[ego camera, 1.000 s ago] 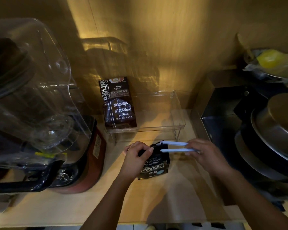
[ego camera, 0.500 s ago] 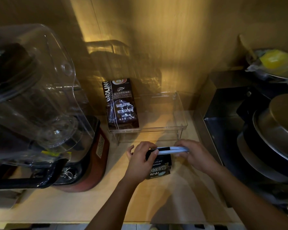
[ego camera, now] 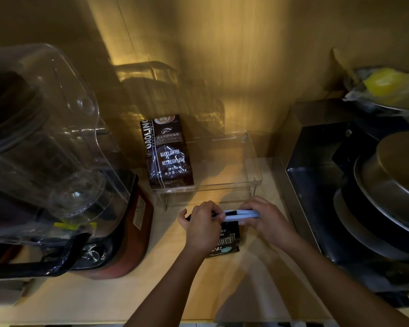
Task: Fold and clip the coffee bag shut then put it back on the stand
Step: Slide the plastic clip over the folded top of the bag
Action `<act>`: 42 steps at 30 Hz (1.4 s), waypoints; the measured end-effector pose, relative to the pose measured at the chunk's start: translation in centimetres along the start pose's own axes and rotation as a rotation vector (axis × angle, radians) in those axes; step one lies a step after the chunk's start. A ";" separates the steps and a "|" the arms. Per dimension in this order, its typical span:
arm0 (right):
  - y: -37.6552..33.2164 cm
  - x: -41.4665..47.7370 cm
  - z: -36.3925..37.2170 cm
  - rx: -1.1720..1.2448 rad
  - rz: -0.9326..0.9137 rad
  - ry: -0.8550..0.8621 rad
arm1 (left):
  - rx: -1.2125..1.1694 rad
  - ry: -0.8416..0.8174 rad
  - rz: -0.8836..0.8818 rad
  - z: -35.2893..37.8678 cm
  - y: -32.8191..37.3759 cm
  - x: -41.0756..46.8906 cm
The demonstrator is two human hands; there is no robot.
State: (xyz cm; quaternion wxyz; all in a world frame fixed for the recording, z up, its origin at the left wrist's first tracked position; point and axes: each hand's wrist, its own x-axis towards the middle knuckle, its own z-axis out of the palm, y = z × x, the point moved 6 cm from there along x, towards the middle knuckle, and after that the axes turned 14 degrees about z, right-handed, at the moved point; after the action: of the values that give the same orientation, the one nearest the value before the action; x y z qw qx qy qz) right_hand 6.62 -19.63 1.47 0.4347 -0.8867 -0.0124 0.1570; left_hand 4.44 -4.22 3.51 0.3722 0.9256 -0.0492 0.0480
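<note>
A small black coffee bag lies on the wooden counter in front of a clear acrylic stand. A white clip runs across the bag's folded top, its two arms pressed together. My left hand grips the bag's top left end and covers much of the bag. My right hand pinches the right end of the clip. A larger dark coffee bag stands on the left part of the stand.
A blender with a clear jug and red base stands on the left. A black metal box and stacked metal pans fill the right. A yellow item in a bowl sits at back right.
The clip's two arms, spread apart a second ago, have come together over the bag's folded top. My right hand slid left along the clip.
</note>
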 end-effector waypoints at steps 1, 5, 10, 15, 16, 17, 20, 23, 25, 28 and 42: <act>0.4 0.0 -0.2 0.034 0.017 0.007 | 0.001 0.006 0.009 0.1 0.1 0.0; 2.2 -0.2 -0.9 0.209 0.098 0.031 | 0.033 0.024 0.063 0.8 0.6 -0.4; 2.6 -0.4 -0.2 0.309 0.131 0.081 | 0.069 0.023 0.076 0.9 0.7 -0.4; 1.0 -0.3 2.3 0.452 0.213 0.075 | 0.115 0.010 0.054 1.2 0.8 -0.3; 0.7 -0.3 2.5 0.467 0.216 0.068 | 0.110 0.020 0.051 1.2 0.7 -0.3; 0.5 -0.3 2.6 0.461 0.217 0.055 | 0.091 0.035 0.051 1.1 0.6 -0.4; 0.6 -0.2 2.2 0.365 0.207 -0.014 | 0.009 0.089 0.065 0.9 0.3 -0.6; 1.5 -0.1 1.0 0.343 0.208 -0.002 | -0.003 0.096 0.062 0.7 0.1 -0.6; 1.9 -0.1 0.5 0.386 0.194 0.004 | 0.019 0.071 0.057 0.6 0.1 -0.6; 2.1 -0.1 0.9 0.477 0.196 -0.002 | 0.054 0.058 0.066 0.2 0.4 -0.4; 0.3 0.5 2.4 0.515 0.161 -0.058 | 0.013 0.153 0.157 -0.2 1.0 -0.3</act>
State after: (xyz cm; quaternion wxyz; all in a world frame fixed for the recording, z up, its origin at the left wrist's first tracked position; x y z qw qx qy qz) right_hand 6.34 -17.88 -0.31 0.6313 -0.7402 0.0862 0.2146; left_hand 3.99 -4.75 4.30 0.3641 0.9149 -0.0928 0.1478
